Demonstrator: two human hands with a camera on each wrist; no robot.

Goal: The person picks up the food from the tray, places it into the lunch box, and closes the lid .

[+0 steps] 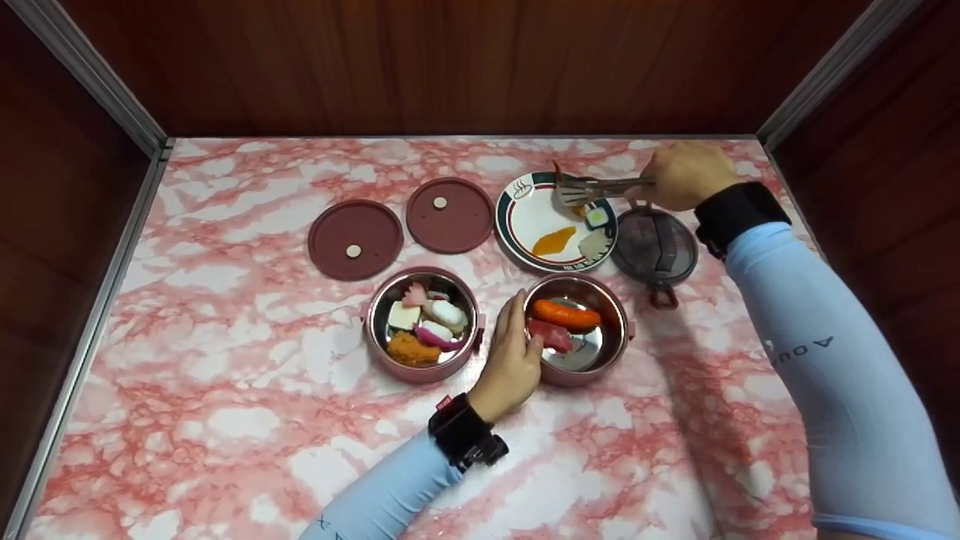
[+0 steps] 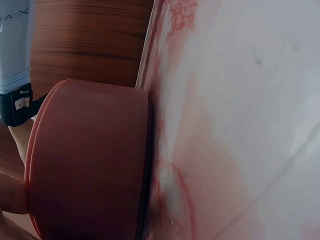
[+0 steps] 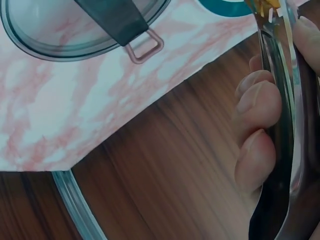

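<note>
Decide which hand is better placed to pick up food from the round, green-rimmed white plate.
Probably the right hand: it grips silver metal tongs, with their tips over the plate. The left hand, farther away, holds no tool and touches a round, pink, metal-lined pot.

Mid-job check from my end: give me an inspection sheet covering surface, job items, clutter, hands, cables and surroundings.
Surface: red-and-white marbled tabletop.
Job items: left pot holds mixed food pieces; right pot holds an orange sausage-shaped piece and a red piece; plate beyond it bears more food.
Clutter: two maroon lids beyond the left pot; see-through lid right of the plate.
Hands: left hand touches the right pot's left side; right hand grips tongs, their head over the plate.
Cables: nothing seen.
Surroundings: wood-grain panels with metal edging.
</note>
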